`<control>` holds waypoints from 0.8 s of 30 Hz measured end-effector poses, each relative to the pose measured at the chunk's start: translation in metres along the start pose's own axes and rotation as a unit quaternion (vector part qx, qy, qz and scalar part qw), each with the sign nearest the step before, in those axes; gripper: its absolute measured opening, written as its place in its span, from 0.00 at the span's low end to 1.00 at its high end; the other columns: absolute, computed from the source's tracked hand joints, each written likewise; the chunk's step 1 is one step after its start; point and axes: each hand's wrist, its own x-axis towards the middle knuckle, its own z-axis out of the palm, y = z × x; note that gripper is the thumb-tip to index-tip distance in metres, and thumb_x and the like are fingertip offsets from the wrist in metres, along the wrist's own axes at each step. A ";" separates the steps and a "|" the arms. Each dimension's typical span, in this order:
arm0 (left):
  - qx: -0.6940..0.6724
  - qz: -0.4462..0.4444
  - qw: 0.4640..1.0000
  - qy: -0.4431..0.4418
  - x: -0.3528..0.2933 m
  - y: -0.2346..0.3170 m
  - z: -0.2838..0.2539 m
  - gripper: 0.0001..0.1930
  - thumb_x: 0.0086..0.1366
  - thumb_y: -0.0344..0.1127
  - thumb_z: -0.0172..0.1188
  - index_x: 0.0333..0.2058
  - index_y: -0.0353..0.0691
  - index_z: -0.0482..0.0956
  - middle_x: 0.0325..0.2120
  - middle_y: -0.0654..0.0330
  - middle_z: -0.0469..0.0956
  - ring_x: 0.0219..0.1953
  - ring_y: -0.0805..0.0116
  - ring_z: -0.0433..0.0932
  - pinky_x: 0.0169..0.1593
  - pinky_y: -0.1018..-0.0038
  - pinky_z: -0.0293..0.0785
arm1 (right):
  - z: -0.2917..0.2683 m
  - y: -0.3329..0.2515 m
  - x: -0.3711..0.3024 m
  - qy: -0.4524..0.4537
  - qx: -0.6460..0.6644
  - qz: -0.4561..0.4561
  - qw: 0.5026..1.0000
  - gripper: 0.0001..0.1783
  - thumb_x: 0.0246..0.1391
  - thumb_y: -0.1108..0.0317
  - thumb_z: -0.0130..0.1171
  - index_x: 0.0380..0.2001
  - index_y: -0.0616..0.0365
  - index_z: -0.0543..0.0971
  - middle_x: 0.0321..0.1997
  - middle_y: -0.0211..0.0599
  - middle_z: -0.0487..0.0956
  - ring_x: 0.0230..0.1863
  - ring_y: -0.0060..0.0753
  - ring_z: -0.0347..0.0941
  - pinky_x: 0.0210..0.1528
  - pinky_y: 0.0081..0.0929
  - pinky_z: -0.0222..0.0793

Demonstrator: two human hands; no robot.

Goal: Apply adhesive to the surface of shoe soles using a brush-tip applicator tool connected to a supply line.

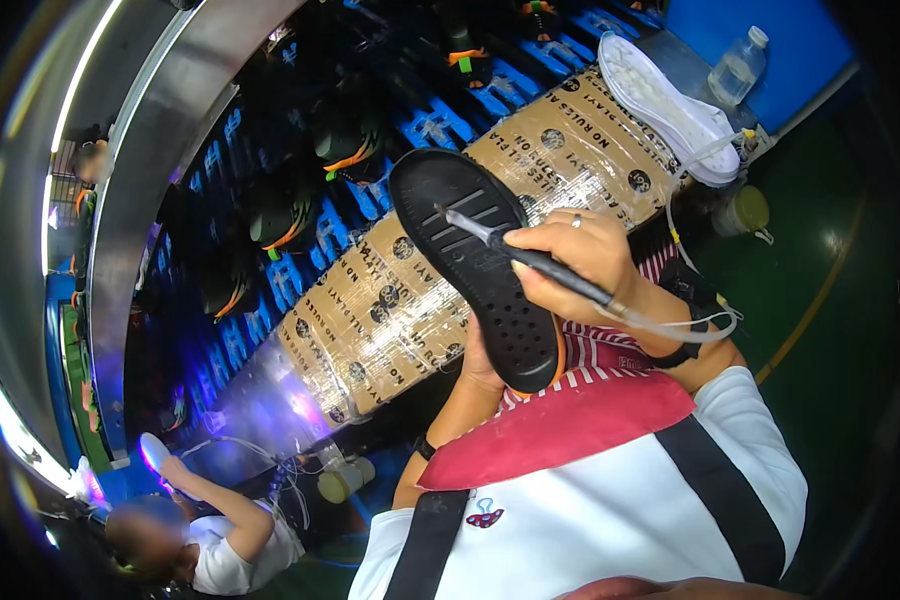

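The left hand (pixel 482 358) grips a black shoe sole (pixel 478 268) by its heel half (the fingers are hidden underneath), holding it before the cardboard-covered table (pixel 395 310). The right hand (pixel 582 258) is closed around a black-handled brush (pixel 560 272) trailing a tube (pixel 685 334), its tip over the sole's grooved forefoot.

Right grip (pixel 578 262) curled tight, left grip (pixel 481 362) lower, partly hidden, seemingly cupped

Head fisheye, facing down
From the wearer's head, it looks past the shirt (pixel 590 510) to the near right hand (pixel 582 262) and the table (pixel 365 315) beyond.
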 end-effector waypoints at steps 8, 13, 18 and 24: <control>0.090 -0.008 0.996 -0.014 -0.011 0.010 0.015 0.35 0.55 0.62 0.52 0.54 0.43 0.63 0.49 0.56 0.69 0.50 0.62 0.71 0.54 0.65 0.68 | 0.030 -0.009 -0.007 -0.048 -0.072 -0.068 0.994 0.13 0.34 0.73 0.61 0.29 0.64 0.75 0.19 0.36 0.71 0.21 0.36 0.69 0.21 0.27 0.66; 0.046 -0.041 0.991 -0.118 -0.004 0.015 -0.005 0.38 0.50 0.65 0.55 0.50 0.40 0.67 0.46 0.54 0.71 0.49 0.61 0.71 0.52 0.67 0.70 | 0.022 -0.014 -0.003 -0.106 0.077 -0.103 0.986 0.13 0.33 0.74 0.61 0.29 0.64 0.76 0.17 0.35 0.71 0.17 0.34 0.68 0.17 0.25 0.64; 0.050 0.001 0.998 -0.022 -0.005 0.014 0.021 0.34 0.51 0.59 0.58 0.51 0.43 0.67 0.47 0.56 0.71 0.49 0.62 0.72 0.53 0.65 0.68 | 0.009 -0.015 -0.001 -0.041 -0.054 -0.045 0.997 0.14 0.33 0.74 0.61 0.30 0.62 0.75 0.19 0.35 0.70 0.21 0.35 0.68 0.22 0.27 0.65; 0.027 0.006 0.999 -0.043 -0.007 0.017 0.002 0.33 0.52 0.60 0.57 0.52 0.45 0.65 0.47 0.56 0.70 0.48 0.61 0.72 0.53 0.64 0.69 | 0.019 -0.021 -0.015 -0.111 0.011 -0.073 0.991 0.13 0.33 0.71 0.61 0.29 0.61 0.75 0.19 0.34 0.70 0.21 0.35 0.69 0.22 0.27 0.66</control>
